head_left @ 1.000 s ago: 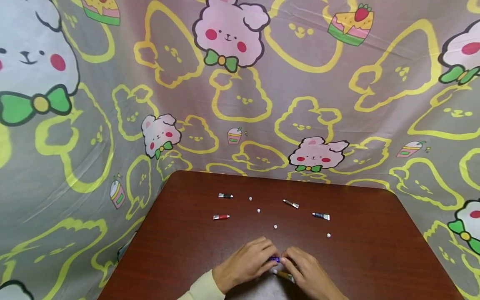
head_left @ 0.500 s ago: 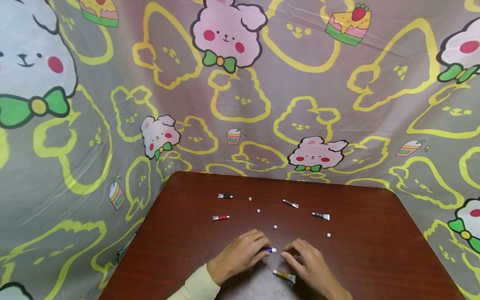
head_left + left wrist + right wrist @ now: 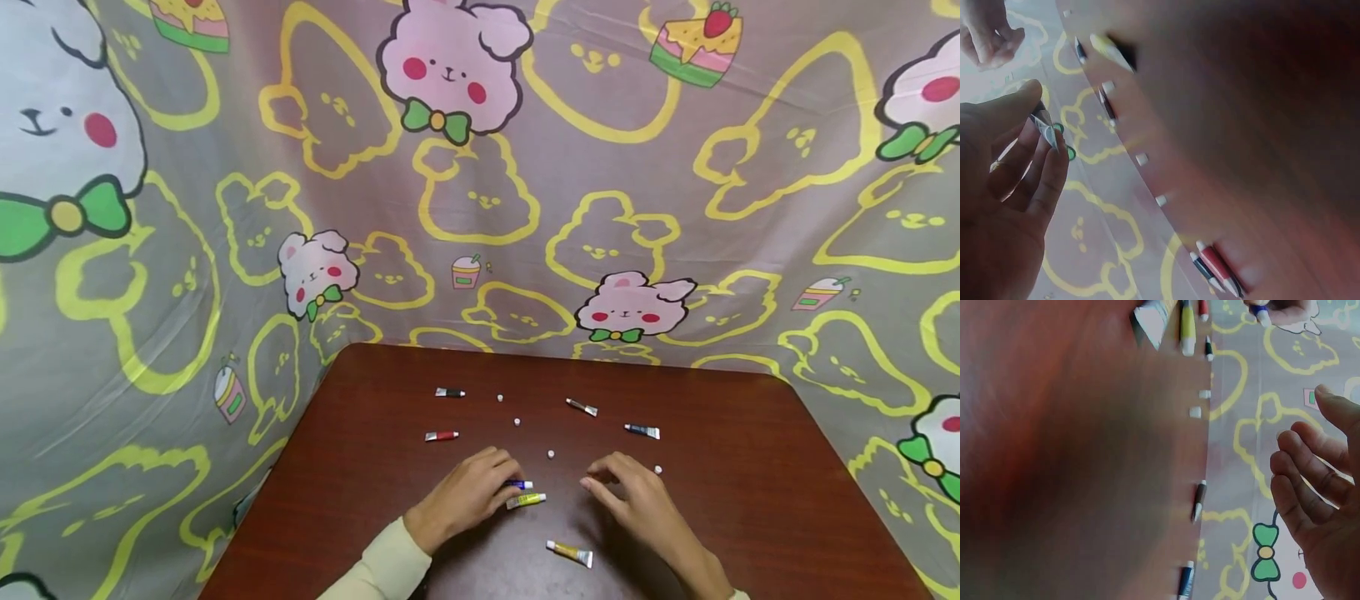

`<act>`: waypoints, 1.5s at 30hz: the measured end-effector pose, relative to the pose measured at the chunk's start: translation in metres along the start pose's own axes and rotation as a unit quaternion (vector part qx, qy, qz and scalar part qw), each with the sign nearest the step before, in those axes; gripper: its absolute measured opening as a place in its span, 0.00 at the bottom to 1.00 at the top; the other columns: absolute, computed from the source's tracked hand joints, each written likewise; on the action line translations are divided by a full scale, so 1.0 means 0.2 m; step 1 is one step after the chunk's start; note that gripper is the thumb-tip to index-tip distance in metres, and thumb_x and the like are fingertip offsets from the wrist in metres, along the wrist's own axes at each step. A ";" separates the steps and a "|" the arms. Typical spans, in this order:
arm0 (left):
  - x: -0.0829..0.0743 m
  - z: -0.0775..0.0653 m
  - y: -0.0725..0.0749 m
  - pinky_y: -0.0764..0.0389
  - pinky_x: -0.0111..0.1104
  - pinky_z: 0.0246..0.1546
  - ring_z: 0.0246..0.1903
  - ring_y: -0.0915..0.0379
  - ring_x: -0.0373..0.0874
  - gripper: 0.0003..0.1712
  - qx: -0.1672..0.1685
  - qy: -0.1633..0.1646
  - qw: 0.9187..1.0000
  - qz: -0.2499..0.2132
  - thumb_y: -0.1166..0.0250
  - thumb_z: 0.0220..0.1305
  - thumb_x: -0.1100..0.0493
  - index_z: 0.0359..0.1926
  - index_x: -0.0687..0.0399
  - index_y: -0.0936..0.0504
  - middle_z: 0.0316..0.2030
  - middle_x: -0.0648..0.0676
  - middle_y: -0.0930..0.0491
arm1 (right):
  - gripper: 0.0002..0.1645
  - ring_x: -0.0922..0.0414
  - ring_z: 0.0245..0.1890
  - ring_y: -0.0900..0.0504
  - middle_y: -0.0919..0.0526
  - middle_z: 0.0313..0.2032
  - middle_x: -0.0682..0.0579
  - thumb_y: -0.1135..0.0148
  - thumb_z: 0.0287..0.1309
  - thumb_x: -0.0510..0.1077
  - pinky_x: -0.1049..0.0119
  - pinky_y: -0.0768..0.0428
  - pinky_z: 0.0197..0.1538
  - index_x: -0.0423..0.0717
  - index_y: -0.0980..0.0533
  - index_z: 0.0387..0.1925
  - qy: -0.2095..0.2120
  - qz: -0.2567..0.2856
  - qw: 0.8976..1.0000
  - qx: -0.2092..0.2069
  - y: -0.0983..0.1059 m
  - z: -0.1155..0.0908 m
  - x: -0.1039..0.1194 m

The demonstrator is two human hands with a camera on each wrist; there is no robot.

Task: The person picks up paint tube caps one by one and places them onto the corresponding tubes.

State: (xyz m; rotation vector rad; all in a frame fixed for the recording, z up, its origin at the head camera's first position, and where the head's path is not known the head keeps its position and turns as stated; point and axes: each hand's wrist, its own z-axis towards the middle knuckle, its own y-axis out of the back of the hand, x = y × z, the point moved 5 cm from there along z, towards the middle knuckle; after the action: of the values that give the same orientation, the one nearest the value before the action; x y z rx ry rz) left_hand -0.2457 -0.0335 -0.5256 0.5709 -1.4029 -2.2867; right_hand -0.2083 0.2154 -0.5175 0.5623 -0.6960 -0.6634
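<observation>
My left hand [image 3: 468, 492] pinches a blue paint tube [image 3: 519, 484] by its flat end, its white-tipped end pointing right. In the left wrist view the tube's crimped silver end [image 3: 1047, 131] shows between thumb and fingers; in the right wrist view its white tip [image 3: 1264, 317] sticks out. A yellow paint tube [image 3: 527, 501] lies on the table just below those fingers. My right hand [image 3: 630, 496] is held over the table to the right, fingers loosely bent and holding nothing. An ochre paint tube [image 3: 570, 553] lies nearer me, between the two hands.
On the brown table [image 3: 375, 500] lie a black tube [image 3: 450, 392], a red tube [image 3: 442, 436], a brown tube [image 3: 582, 407] and a dark blue tube [image 3: 642, 432]. Several small white caps [image 3: 551, 454] are scattered among them, one cap [image 3: 657, 470] by my right hand. Patterned cloth [image 3: 495, 200] hangs behind.
My hands have come apart: the right fingers have left the blue tube's tip and moved right. The left hand has moved up and left with the tube, and the yellow tube has come into view.
</observation>
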 end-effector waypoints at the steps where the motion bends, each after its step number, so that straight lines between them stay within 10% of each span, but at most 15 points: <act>1: 0.02 0.00 0.00 0.18 0.29 0.48 0.43 0.21 0.36 0.06 0.003 0.004 1.000 0.002 0.27 0.74 0.51 0.45 0.45 0.14 0.41 0.42 0.16 | 0.16 0.66 0.35 0.15 0.16 0.35 0.67 0.17 0.52 0.36 0.75 0.16 0.40 0.54 0.16 0.37 0.000 -0.001 1.000 0.002 0.00 0.01 -0.01; 16: 0.16 -0.04 -0.02 0.17 0.35 0.49 0.40 0.21 0.41 0.10 0.015 0.043 0.998 0.036 0.23 0.68 0.55 0.43 0.50 0.16 0.38 0.46 0.17 | 0.15 0.63 0.35 0.14 0.14 0.34 0.63 0.15 0.51 0.37 0.77 0.18 0.42 0.49 0.15 0.38 0.001 -0.024 1.000 0.001 0.02 0.12 -0.17; 45: 0.25 -0.10 -0.06 0.18 0.34 0.34 0.33 0.21 0.44 0.14 0.030 0.129 0.990 0.054 0.18 0.59 0.58 0.34 0.52 0.18 0.31 0.49 0.19 | 0.20 0.48 0.44 0.15 0.12 0.42 0.48 0.16 0.54 0.39 0.47 0.15 0.44 0.40 0.14 0.48 -0.018 -0.104 0.993 0.045 0.03 0.20 -0.48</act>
State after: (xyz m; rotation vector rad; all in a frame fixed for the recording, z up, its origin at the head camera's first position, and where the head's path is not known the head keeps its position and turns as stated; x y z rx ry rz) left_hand -0.2785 -0.0700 -0.5525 0.7614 -1.3449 -2.0091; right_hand -0.2916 0.2777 -0.5256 0.7133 -0.7088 -0.8400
